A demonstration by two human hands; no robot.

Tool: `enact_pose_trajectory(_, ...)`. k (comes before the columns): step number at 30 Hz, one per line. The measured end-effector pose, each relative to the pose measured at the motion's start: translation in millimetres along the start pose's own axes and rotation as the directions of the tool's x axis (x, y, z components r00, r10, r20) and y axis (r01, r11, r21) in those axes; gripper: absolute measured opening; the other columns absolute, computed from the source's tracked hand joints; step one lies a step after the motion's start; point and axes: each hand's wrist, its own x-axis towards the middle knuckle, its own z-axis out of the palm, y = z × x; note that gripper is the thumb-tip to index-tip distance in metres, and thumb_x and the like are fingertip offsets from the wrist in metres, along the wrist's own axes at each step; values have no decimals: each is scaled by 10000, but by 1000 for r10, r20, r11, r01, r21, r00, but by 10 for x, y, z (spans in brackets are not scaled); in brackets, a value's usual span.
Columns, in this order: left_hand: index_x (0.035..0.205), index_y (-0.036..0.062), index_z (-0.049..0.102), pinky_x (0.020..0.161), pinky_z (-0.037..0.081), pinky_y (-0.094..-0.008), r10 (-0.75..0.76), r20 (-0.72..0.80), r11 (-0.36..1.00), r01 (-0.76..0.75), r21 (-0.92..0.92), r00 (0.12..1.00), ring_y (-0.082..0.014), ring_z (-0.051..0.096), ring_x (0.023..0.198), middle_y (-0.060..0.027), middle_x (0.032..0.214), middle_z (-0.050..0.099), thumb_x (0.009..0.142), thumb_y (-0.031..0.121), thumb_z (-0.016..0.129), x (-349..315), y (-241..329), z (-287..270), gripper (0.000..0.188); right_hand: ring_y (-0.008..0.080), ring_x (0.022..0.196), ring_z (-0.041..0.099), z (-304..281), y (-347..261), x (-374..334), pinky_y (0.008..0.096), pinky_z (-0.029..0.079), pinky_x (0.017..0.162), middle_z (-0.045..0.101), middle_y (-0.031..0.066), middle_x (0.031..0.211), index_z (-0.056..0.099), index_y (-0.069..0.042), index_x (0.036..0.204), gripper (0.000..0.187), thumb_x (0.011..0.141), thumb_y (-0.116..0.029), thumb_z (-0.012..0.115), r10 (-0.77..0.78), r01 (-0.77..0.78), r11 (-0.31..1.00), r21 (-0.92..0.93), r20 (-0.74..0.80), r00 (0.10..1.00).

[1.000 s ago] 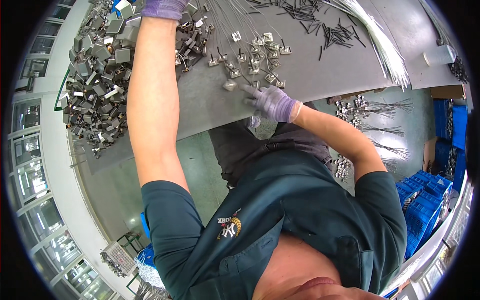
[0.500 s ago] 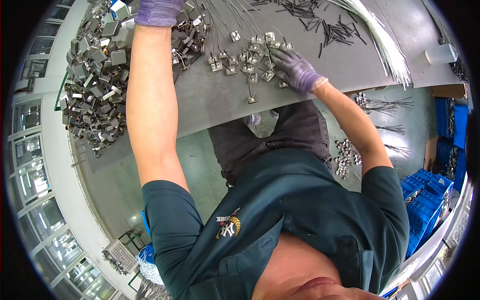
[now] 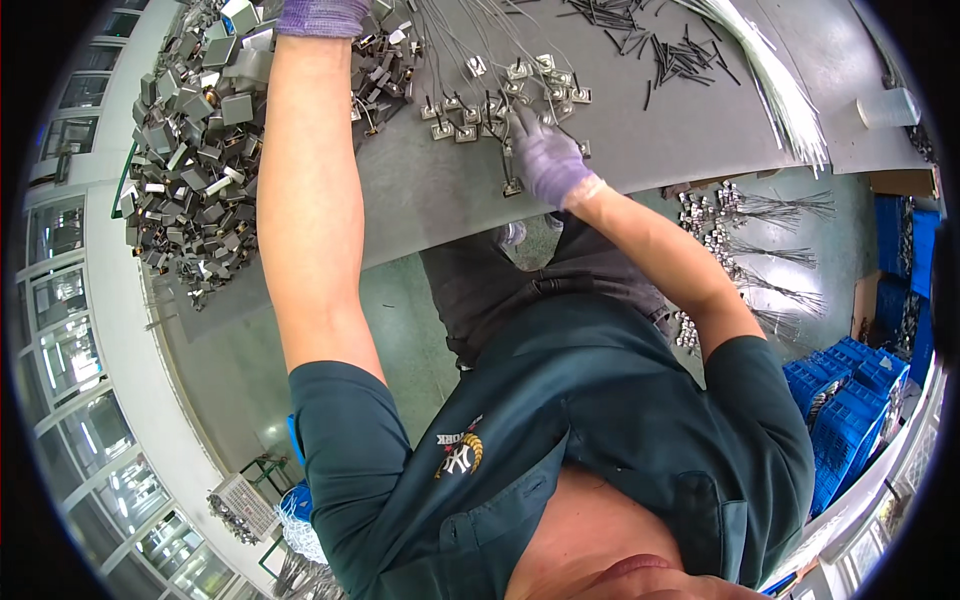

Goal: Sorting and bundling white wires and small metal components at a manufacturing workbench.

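Observation:
At the top edge, my left hand (image 3: 320, 14) in a purple glove reaches far forward beside the pile of grey block-shaped parts (image 3: 205, 150). Its fingers are cut off by the frame, so their hold is hidden. My right hand (image 3: 550, 165), also gloved, lies over a cluster of small square metal pieces (image 3: 466, 132) with thin grey wires (image 3: 445, 50). Its fingers are stretched out and touch pieces in the middle of the cluster; nothing shows gripped in them. One wired piece (image 3: 512, 187) lies nearer the table edge, just left of my right hand.
Short black tubes (image 3: 685, 62) and a bundle of white strands (image 3: 775, 80) lie on the grey table (image 3: 640, 135). A translucent cup (image 3: 888, 108) stands at the far right. Bundles of wired pieces (image 3: 770, 205) are on the floor, with blue crates (image 3: 850, 425) at the right.
My right hand has moved left and slightly nearer me, from the cluster's right side onto its middle. Some metal pieces have shifted a little. My left hand has slid slightly farther out of view.

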Motion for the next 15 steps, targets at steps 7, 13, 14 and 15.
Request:
enact_pose_trajectory(7, 961, 44, 569, 595, 519, -353, 21, -62, 995, -15, 103, 998, -146, 519, 540, -1, 608, 485, 875, 215, 600, -122, 49, 83, 194, 241, 744, 642, -123, 236, 108, 348, 523, 599, 442, 104, 1343, 435, -79, 1298, 553, 755, -21, 522, -135, 178, 977, -115, 310, 941)
enact_pose_trajectory(13, 991, 49, 566, 587, 505, -329, 3, -74, 999, 1, 49, 997, -144, 516, 555, 1, 622, 487, 867, 248, 613, -125, -27, 157, 238, 307, 1175, 457, 20, -155, -669, 428, 384, 974, 463, 117, 1283, 521, -39, 1163, 512, 692, -182, 658, -444, 473, 871, 132, -198, 874)
enact_pose_trajectory(14, 1000, 48, 566, 584, 505, -329, -1, -79, 999, 5, 50, 997, -142, 514, 554, 2, 621, 484, 867, 243, 612, -149, 0, 147, 240, 304, 1256, 391, 162, -222, -774, 433, 321, 1042, 428, 130, 1323, 488, -32, 1219, 605, 681, -237, 674, -481, 494, 864, 96, -127, 867)
enact_pose_trajectory(15, 1008, 48, 565, 582, 505, -328, -2, -85, 999, 6, 48, 996, -139, 511, 552, 3, 620, 481, 866, 238, 611, -166, 11, 104, 242, 304, 1256, 391, 157, -236, -824, 433, 321, 1042, 428, 130, 1323, 488, -32, 1219, 605, 681, -237, 674, -481, 493, 865, 95, -129, 867)
